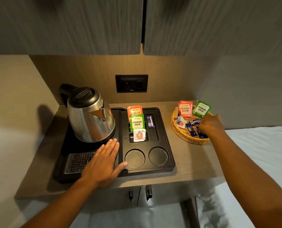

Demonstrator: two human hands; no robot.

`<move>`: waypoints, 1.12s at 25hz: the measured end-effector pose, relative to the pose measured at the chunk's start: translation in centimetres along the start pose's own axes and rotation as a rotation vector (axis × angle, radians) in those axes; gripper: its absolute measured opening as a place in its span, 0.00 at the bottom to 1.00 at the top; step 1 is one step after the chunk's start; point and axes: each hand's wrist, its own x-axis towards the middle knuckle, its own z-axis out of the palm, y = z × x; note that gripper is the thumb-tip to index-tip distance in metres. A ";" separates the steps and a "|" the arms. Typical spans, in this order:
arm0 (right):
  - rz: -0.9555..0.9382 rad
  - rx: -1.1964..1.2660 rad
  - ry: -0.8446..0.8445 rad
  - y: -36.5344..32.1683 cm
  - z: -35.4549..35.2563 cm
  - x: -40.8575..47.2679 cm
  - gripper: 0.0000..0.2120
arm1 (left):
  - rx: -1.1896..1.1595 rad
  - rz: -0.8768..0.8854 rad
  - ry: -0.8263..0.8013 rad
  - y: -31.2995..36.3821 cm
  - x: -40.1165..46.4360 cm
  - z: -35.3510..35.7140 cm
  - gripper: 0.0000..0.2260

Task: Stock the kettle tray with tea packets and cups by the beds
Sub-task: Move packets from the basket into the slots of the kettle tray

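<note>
Black kettle tray [167, 142] sits on the counter [183, 162], long axis left-right. Tea packets [137, 123] stand upright in its middle slots, labels facing the camera; 2 round cup wells empty. Left hand [104, 159] flat on tray, fingers spread. Right hand [210, 125] reaches into the wicker basket [179, 130] among blue sachets [192, 130]; grip cannot be told.

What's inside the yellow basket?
The basket holds red Classic Assam packets, a green Premium Green packet, a white sachet and blue sachets. The right hand reaches in and covers whatever lies beneath it.
</note>
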 end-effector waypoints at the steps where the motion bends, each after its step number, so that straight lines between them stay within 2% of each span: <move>1: 0.000 -0.009 -0.004 0.1 0.0 0.1 0.12 | -0.003 0.000 0.000 0.0 0.0 0.1 0.40; 4: -0.022 -0.011 -0.033 0.3 0.0 0.3 0.16 | 0.006 -0.006 0.002 0.0 0.0 0.1 0.40; 7: 0.105 0.244 -0.038 0.6 -2.0 -0.1 0.10 | -0.004 -0.002 0.003 -0.1 0.1 0.2 0.40; 10: 0.134 0.437 0.077 -1.2 -3.6 -2.1 0.09 | 0.008 -0.003 0.001 -0.1 0.1 0.2 0.40; 11: 0.075 0.493 0.045 -3.0 -3.5 -3.4 0.08 | 0.010 -0.003 0.000 -0.1 0.1 0.2 0.40; 13: -0.031 0.663 -0.176 -7.4 -1.5 -6.2 0.04 | 0.009 0.002 -0.002 0.1 0.1 0.0 0.41; 14: -0.025 0.674 -0.281 -9.7 -0.2 -7.2 0.03 | 0.008 0.005 -0.003 0.1 0.0 -0.2 0.41; 16: 0.011 0.534 -0.367 -13.1 2.0 -8.3 0.05 | -0.006 0.006 -0.003 0.2 -0.1 -0.5 0.40; 19: -0.039 0.311 -0.348 -14.9 3.8 -8.1 0.11 | -0.011 0.007 -0.011 0.4 -0.2 -0.6 0.40; 23: -0.035 0.328 -0.317 -14.7 3.0 -7.5 0.13 | -0.017 0.016 -0.016 0.4 -0.2 -0.8 0.37; 25: -0.051 0.372 -0.233 -13.5 2.3 -7.2 0.13 | -0.111 -0.004 0.064 0.2 -0.8 -1.0 0.33; 27: -0.070 0.426 -0.126 -11.4 2.8 -6.7 0.16 | -0.232 -0.120 0.319 -0.4 -2.0 -1.1 0.23; 28: -0.067 0.417 -0.090 -10.6 3.3 -6.7 0.18 | -0.233 -0.233 0.446 -1.1 -2.4 -1.2 0.17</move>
